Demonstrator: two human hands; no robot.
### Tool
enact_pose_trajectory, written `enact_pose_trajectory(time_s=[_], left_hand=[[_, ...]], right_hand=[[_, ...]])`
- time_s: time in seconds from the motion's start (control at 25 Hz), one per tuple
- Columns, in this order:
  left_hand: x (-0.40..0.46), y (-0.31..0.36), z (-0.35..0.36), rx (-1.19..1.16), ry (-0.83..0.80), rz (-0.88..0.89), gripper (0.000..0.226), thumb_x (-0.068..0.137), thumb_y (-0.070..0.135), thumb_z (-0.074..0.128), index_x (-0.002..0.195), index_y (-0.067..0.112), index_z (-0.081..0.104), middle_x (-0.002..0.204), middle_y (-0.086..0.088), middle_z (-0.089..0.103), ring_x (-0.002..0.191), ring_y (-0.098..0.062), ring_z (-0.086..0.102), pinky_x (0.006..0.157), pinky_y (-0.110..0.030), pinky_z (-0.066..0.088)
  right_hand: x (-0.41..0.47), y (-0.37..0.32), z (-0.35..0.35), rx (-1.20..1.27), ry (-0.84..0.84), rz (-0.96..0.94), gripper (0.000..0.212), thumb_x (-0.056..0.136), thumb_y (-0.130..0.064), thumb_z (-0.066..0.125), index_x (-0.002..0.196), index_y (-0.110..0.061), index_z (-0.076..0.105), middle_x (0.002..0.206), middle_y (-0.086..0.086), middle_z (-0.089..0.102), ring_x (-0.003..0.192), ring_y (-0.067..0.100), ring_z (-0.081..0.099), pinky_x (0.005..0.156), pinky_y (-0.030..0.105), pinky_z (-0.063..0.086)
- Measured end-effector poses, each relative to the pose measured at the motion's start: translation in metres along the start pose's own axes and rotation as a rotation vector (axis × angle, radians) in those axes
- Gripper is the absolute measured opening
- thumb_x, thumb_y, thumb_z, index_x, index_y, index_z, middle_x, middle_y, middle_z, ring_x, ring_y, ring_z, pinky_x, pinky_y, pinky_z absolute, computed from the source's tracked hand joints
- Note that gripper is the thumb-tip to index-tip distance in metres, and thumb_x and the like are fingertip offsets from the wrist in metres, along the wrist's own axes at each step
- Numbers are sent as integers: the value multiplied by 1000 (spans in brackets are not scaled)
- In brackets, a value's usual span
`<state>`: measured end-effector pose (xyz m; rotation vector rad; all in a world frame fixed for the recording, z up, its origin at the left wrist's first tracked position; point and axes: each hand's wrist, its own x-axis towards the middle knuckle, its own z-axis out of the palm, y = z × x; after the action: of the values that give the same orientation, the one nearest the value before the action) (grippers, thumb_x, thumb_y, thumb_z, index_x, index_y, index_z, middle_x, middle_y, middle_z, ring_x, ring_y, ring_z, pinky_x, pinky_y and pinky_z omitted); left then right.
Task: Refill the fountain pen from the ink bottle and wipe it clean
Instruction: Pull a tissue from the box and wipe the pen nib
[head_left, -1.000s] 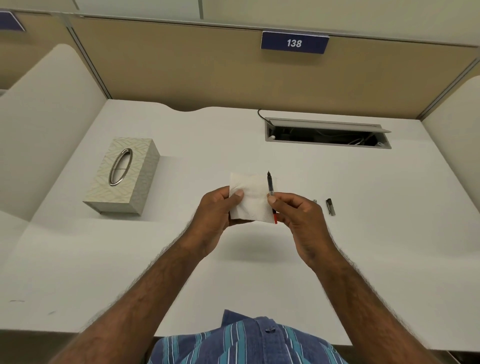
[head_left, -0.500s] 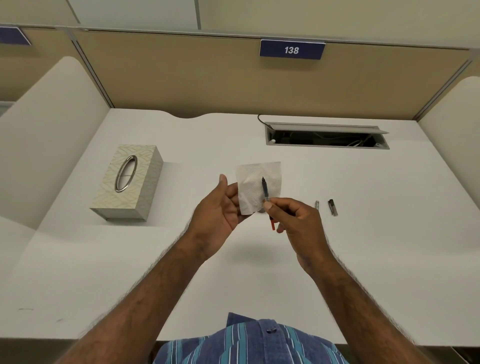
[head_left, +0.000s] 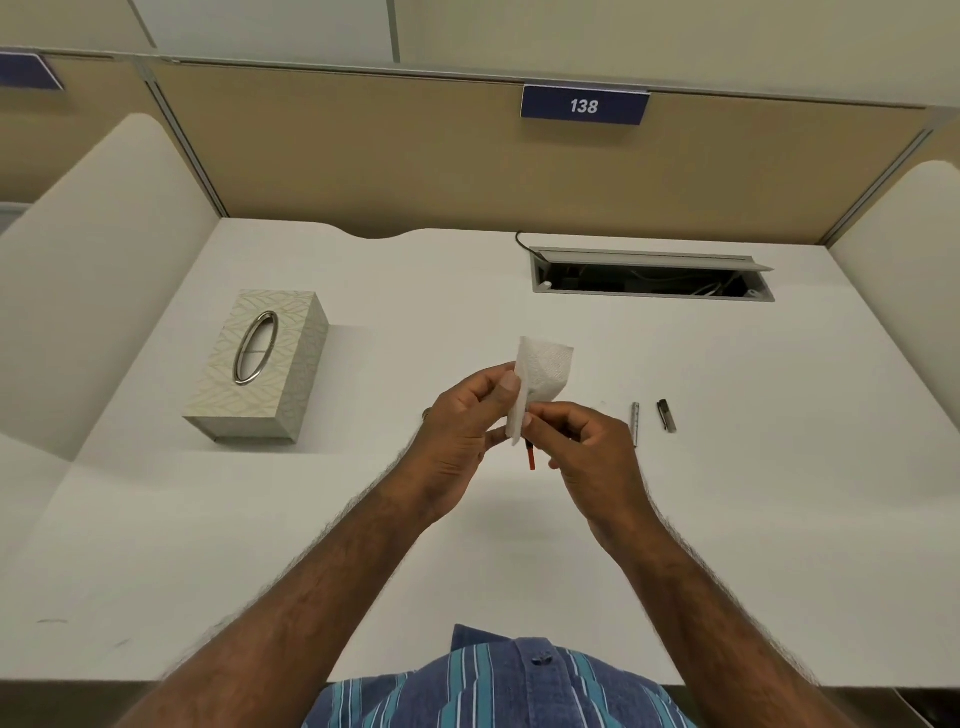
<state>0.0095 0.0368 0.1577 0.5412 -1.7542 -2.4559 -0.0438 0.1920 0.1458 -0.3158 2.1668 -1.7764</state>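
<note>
Sitting unused at the left, the tissue box (head_left: 257, 366) has done its part. His left hand (head_left: 462, 431) pinches a white tissue (head_left: 543, 371) folded around the fountain pen (head_left: 531, 458), presumably to blot ink; only its red end pokes out below. His right hand (head_left: 589, 449) grips the pen's lower part. Two small metal pen parts (head_left: 635, 423) lie apart on the desk (head_left: 779, 467); no ink bottle shows.
</note>
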Motion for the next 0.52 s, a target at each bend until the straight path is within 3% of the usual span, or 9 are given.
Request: enact_pose_trajectory(time_s=[0.16, 0.28, 0.4, 0.52], left_hand=[[1, 2, 5, 5, 10, 17, 36, 111, 32, 55, 134, 8, 69, 125, -13, 79, 123, -33, 72, 109, -43, 55], [0, 6, 8, -28, 26, 18, 36, 112, 30, 52, 131, 6, 69, 122, -17, 80, 119, -32, 75, 109, -45, 56], [2, 7, 12, -67, 60, 7, 30, 113, 28, 49, 121, 13, 73, 109, -4, 84, 106, -21, 80, 97, -36, 61], [5, 4, 11, -113, 115, 0, 31, 113, 25, 49, 121, 9, 74, 113, -10, 82, 107, -28, 78, 103, -46, 60]], right_hand=[[-2, -3, 7, -30, -20, -37, 11, 93, -33, 82, 100, -26, 87, 90, -12, 84, 81, 3, 72, 72, 15, 54], [-2, -5, 10, -51, -23, -65, 15, 92, -36, 83, 100, -25, 87, 90, -12, 84, 79, 3, 72, 73, 15, 53], [0, -5, 12, -76, -12, -76, 9, 92, -37, 83, 97, -31, 87, 89, -15, 84, 84, 7, 74, 77, 22, 56], [0, -4, 12, -105, -14, -102, 7, 92, -38, 82, 95, -44, 82, 90, -21, 82, 89, 6, 74, 78, 21, 56]])
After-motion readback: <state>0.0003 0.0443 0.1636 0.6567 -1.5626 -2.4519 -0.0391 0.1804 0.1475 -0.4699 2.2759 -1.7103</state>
